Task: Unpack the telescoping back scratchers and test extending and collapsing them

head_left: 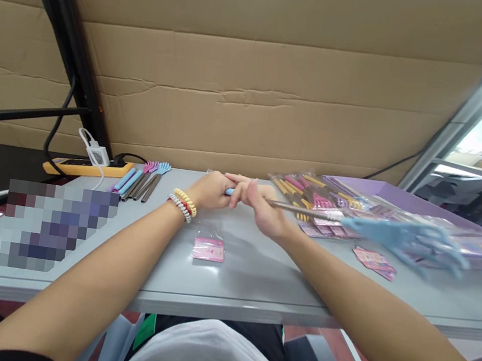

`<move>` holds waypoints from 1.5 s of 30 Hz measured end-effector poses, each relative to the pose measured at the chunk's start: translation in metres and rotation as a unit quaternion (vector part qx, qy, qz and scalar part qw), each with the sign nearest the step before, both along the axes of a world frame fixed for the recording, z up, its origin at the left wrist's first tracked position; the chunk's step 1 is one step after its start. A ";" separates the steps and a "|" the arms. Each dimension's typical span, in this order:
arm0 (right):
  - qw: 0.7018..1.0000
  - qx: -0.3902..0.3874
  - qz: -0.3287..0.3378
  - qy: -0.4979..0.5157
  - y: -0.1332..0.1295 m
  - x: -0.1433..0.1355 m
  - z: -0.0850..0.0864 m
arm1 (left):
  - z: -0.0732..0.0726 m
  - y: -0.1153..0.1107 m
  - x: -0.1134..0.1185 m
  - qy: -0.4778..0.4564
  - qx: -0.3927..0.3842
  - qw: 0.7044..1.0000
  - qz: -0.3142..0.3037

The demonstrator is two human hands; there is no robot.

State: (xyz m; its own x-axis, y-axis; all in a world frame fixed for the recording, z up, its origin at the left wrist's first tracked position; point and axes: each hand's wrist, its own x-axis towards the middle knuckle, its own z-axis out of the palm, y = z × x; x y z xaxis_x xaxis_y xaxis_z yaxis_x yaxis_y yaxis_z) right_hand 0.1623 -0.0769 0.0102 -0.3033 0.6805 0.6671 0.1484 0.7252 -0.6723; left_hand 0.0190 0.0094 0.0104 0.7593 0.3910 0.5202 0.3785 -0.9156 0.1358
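Note:
A back scratcher with a metal rod [308,211] lies across both hands. Its light-blue claw head [403,238] points right and is smeared by motion. My right hand [270,213] is closed around the rod near the handle. My left hand [209,191], with beaded bracelets at the wrist, closes at the handle's blue end; its fingers are partly hidden. Just below the hands, a clear plastic bag with a pink card [208,249] lies flat on the grey table [235,287].
Several loose back scratchers [146,184] lie at the left beside a yellow power strip [85,167]. To the right are bagged back scratchers [300,190], pink cards [375,263] and a purple bin [378,191]. Cardboard [251,104] stands behind the table.

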 end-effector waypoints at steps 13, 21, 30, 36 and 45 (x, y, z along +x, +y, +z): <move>0.932 0.280 0.079 -0.215 -0.017 -0.008 0.002 | 0.003 0.000 0.006 0.059 0.111 0.990 -0.057; 0.863 0.331 0.084 -0.371 -0.023 -0.005 0.004 | 0.004 0.000 0.004 0.065 0.142 0.985 -0.073; 0.892 0.289 0.102 -0.333 -0.025 -0.004 0.008 | 0.009 -0.004 0.002 0.060 0.136 0.988 -0.038; 0.988 0.087 0.121 0.029 -0.016 0.003 0.016 | 0.013 -0.021 0.003 0.013 0.013 1.000 -0.004; 0.959 -0.063 0.030 0.274 -0.001 0.010 0.018 | 0.002 -0.045 0.021 -0.143 -0.108 0.984 0.001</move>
